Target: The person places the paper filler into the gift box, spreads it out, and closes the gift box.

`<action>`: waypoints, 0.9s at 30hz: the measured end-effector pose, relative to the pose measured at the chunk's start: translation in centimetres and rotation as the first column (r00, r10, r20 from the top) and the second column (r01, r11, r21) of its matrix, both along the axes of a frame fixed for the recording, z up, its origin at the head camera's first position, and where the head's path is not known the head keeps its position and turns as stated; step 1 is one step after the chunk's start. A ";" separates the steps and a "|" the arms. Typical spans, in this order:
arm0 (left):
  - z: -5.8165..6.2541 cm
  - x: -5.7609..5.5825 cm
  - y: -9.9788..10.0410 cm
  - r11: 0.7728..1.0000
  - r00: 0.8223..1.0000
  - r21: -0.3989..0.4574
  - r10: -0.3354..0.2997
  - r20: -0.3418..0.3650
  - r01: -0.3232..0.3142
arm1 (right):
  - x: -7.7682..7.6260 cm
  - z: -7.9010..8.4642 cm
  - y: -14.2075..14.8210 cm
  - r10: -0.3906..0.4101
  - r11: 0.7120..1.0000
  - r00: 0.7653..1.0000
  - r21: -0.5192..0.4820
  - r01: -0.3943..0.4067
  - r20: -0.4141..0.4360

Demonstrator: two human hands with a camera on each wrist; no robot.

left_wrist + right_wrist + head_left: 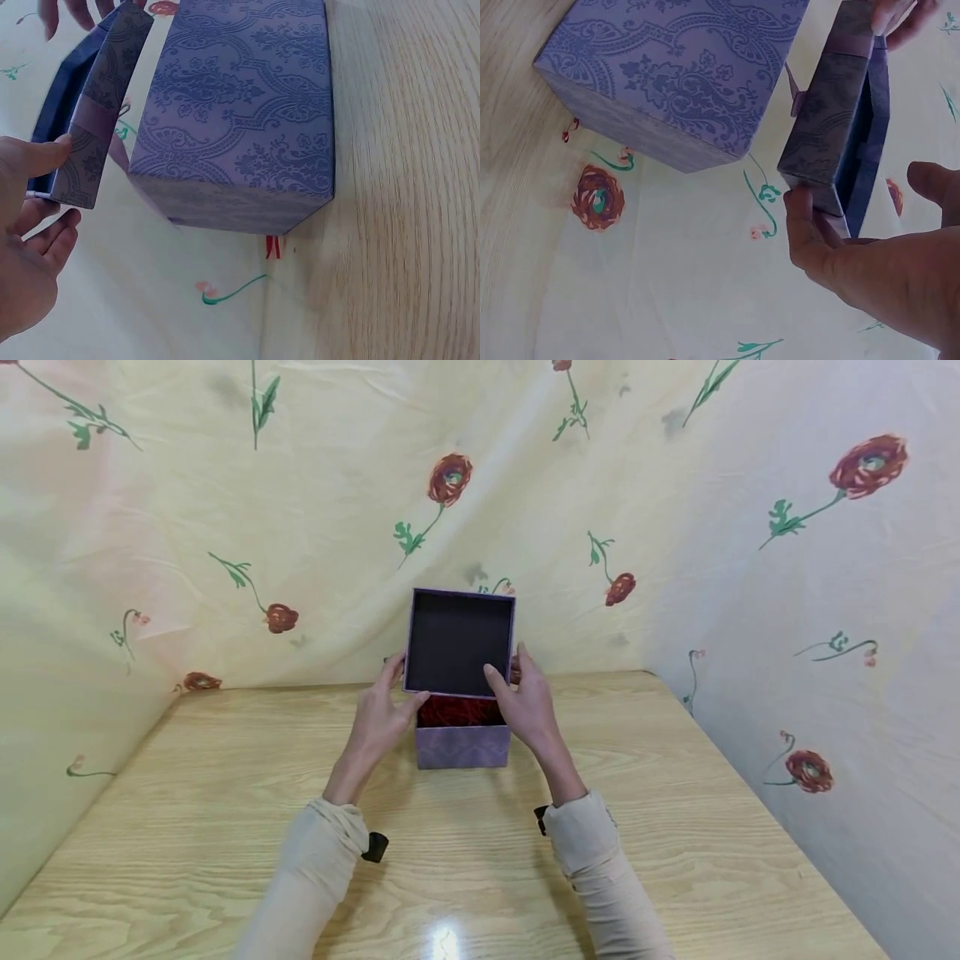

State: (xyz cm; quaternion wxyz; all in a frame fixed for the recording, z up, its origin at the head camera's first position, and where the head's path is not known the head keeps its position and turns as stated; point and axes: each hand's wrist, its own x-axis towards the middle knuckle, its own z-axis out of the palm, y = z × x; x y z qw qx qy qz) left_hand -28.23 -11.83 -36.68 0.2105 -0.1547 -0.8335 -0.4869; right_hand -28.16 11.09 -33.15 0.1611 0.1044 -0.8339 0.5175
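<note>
A purple patterned box (462,748) stands on the table, with dark red stringy material (459,711) visible in its opening. Above it, the box lid (461,643) is tilted up with its black inside facing me. My left hand (378,714) grips the lid's lower left corner, thumb on the rim and fingers behind. At the lower right side, my right hand (529,702) has its fingers curled against the outside of the lid. Its thumb stands apart from the lid in the right wrist view. A purple ribbon band (94,115) crosses the lid's side.
The box stands near the back of the wooden table (225,810), close to a flower-printed cloth (337,527) that hangs behind and at both sides. Thin red strands (272,247) show beyond the box's edge in the left wrist view.
</note>
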 end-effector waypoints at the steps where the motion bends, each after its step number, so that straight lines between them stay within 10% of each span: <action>1: 0.0 0.0 0.1 1.000 1.000 -0.002 0.002 -0.008 -0.002 | 0.0 0.0 0.0 -0.001 1.000 1.000 -0.005 0.001 0.002; 27: 0.9 0.2 1.3 0.979 0.988 0.194 -0.036 -0.150 0.065 | 0.2 -0.2 0.1 0.124 0.969 0.989 -0.207 -0.139 -0.081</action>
